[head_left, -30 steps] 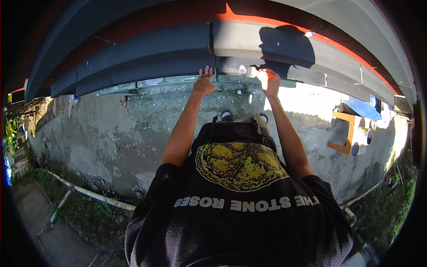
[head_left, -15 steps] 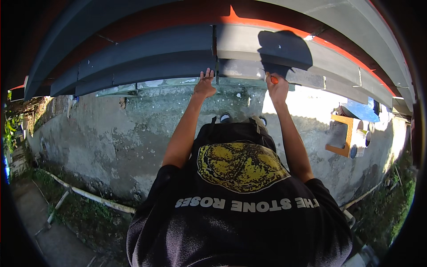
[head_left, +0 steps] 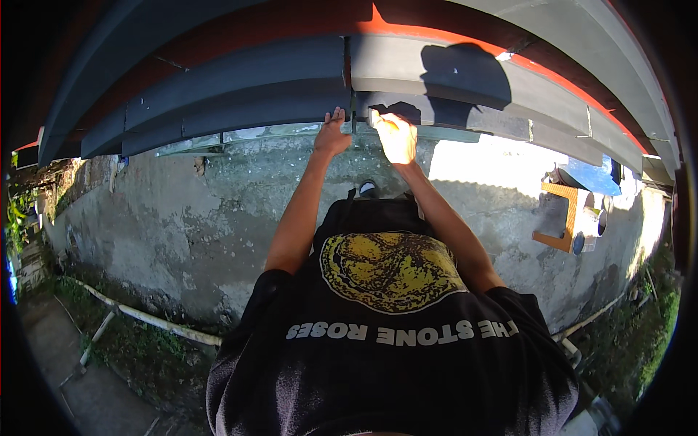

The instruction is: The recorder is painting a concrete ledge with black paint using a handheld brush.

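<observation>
Fingers stretched out, my left hand (head_left: pixel 333 136) rests against the lower edge of the dark grey board (head_left: pixel 254 107), just left of a vertical joint. To the right of that joint, my right hand (head_left: pixel 398 139) is closed round a small paintbrush (head_left: pixel 374 117). A pale part of the brush sticks out past the fingers at the board's lower strip; its orange handle is mostly hidden in the hand. The hand's shadow falls on the strip beside it.
Red trim (head_left: pixel 291 35) runs above the grey boards. Below lies a stained concrete floor (head_left: pixel 240 218). An orange-brown stool (head_left: pixel 558 218) on its side, a pail (head_left: pixel 596 221) and blue sheeting (head_left: pixel 592 176) are at the right. A pale pipe (head_left: pixel 156 323) crosses the lower left.
My right hand has moved left along the board with the paintbrush, coming close to the joint and my left hand. The left hand has hardly moved.
</observation>
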{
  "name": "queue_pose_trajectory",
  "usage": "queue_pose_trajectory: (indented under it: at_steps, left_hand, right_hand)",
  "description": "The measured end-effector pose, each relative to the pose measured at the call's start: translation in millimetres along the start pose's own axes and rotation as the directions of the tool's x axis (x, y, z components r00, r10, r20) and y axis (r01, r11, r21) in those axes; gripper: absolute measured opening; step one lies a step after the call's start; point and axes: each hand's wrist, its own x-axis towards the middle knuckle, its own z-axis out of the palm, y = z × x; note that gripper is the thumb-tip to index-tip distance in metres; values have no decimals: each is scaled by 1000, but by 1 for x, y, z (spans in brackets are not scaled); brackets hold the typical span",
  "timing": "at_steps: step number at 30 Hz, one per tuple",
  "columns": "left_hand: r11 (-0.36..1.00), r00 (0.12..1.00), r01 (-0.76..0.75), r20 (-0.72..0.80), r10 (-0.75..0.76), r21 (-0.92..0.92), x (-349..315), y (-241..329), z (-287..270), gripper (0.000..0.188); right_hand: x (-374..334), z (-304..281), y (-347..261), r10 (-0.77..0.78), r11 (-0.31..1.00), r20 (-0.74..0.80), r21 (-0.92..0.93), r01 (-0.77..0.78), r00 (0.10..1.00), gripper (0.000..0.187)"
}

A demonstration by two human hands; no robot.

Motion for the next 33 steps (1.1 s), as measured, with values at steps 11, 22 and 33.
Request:
queue_pose_trajectory:
  at_steps: [11, 22, 33]
  left_hand:
    - [942, 879, -259, -456, 137, -216, -40, 127, 15, 35]
    - [649, 826, -62, -404, -392, -758, 6, 62, 33, 19]
    - [510, 849, 8, -264, -459, -860, 33, 71, 27, 18]
  right_hand:
    - [-10, -29, -9, -46, 997, -77, 55, 51, 996, 11]
    - [1, -83, -3, 52, 987, 407, 120, -110, 912, 71]
    - [-82, -127, 162, 529, 827, 322, 12, -562, 785, 49]
